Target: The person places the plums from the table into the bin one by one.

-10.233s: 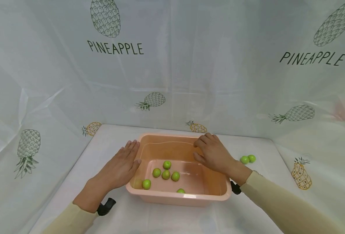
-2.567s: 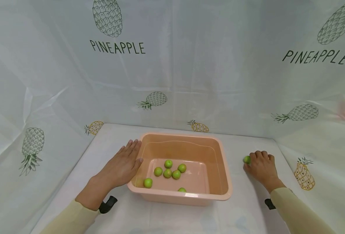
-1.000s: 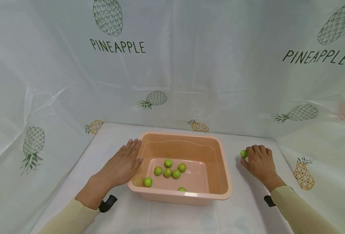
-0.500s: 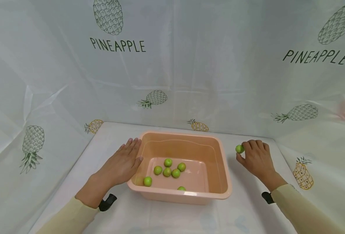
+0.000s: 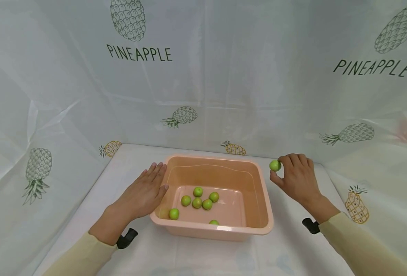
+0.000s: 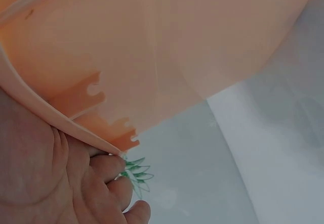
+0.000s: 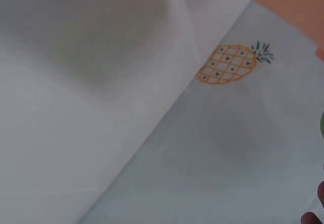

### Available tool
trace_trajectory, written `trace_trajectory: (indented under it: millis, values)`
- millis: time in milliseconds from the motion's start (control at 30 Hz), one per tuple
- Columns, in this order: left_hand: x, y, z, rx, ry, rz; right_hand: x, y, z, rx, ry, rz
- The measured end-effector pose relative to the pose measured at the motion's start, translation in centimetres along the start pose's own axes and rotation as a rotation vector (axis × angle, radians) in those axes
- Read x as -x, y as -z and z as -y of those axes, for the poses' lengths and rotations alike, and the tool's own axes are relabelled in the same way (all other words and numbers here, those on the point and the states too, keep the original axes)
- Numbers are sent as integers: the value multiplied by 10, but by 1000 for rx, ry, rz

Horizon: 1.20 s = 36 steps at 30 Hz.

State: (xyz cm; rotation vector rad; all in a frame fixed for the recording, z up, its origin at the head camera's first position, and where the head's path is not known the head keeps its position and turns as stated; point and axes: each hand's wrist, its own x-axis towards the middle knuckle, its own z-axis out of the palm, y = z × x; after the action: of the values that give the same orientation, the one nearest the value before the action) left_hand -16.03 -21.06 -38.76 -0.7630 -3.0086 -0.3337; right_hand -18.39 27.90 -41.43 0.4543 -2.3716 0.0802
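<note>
My right hand (image 5: 298,178) pinches a small round green fruit (image 5: 275,165) between thumb and fingertips, raised beside the far right corner of a peach plastic tub (image 5: 220,231). In the right wrist view only an edge of this fruit (image 7: 322,125) and some fingertips (image 7: 310,218) show. Flat along the tub's left rim rests my left hand (image 5: 141,197), fingers straight. The left wrist view has the palm (image 6: 30,163) against the rim (image 6: 55,120) from outside. Several similar green fruits (image 5: 197,202) lie on the tub floor, one partly hidden by the front wall.
The tub stands mid-table on a white cover (image 5: 127,165). A hanging sheet (image 5: 224,96) printed with pineapples closes off the back and sides. A black strap (image 5: 126,238) sits at the left wrist, another strap (image 5: 311,225) at the right.
Two fruits lay right of the tub at first. One more fruit now lies inside; my right hand has lifted the other off the table, up and leftward. The left hand has stayed put.
</note>
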Motion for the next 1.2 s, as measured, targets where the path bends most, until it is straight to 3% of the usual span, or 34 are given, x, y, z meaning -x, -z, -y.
trace_trajectory:
  millis: [300, 533, 800, 1200]
  values:
    - [0, 0, 0, 11, 0, 0, -21, 17, 28, -77, 29, 20]
    - [0, -1, 1, 23, 5, 0, -29, 16, 48, -124, 142, 13]
    - [0, 0, -1, 35, 11, 11, -34, 11, 65, -96, 266, -10]
    - [0, 2, -2, 34, 15, 19, -38, 4, 89, -107, 267, 196]
